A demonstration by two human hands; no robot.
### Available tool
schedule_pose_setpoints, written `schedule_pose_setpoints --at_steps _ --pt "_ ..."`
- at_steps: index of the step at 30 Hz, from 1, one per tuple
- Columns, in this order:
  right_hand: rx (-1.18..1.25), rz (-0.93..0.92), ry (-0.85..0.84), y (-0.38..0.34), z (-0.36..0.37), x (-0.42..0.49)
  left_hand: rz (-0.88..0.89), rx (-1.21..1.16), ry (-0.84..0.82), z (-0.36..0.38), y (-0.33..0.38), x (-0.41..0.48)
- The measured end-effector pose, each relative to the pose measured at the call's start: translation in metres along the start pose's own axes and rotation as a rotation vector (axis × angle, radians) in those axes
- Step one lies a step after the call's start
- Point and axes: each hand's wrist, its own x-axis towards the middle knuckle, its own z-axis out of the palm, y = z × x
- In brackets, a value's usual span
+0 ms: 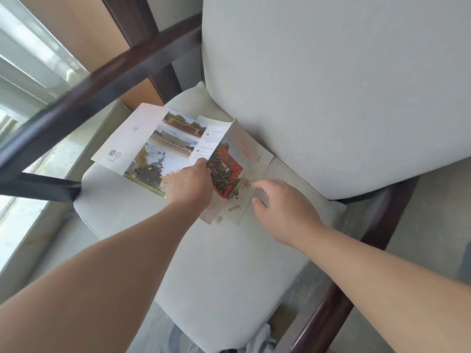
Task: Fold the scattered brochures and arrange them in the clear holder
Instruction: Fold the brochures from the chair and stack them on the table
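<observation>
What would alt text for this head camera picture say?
A person's left hand lifts one panel of an open brochure lying on a pale chair seat cushion, while the right hand reaches toward its edge. No clear holder is visible.

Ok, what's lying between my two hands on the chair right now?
Head view: the brochure's red-illustrated panel lies between left hand and right hand.

Vantage: head-worn, above a pale grey cushioned chair seat (224,263).
Facing: forward and steeply down, frame tilted.
Nearness: close; both bare forearms reached in from the lower edge.
Shared views: only one view.
</observation>
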Motion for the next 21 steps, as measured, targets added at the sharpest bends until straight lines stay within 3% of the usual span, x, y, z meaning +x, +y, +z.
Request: schedule_pose_setpoints --at_steps 7,12,16,19,21 --pt "0.172 0.072 0.06 -0.036 -0.032 -0.007 0.112 -0.307 0.147 -0.078 -0.002 -0.056" --pt "0.63 0.086 0.159 -0.064 -0.073 -0.02 0.305 -0.677 0.148 -0.135 0.004 -0.093" --pt "1.024 0.064 0.03 -0.075 -0.104 -0.032 0.309 -1.041 0.141 -0.168 0.014 -0.112" --pt "1.1 -0.004 -0.043 -0.084 -0.123 -0.041 0.27 -1.194 0.14 -0.188 0.022 -0.119" --pt "1.12 -0.017 -0.012 -0.092 -0.13 -0.047 0.235 -1.159 0.189 -0.198 0.024 -0.122"
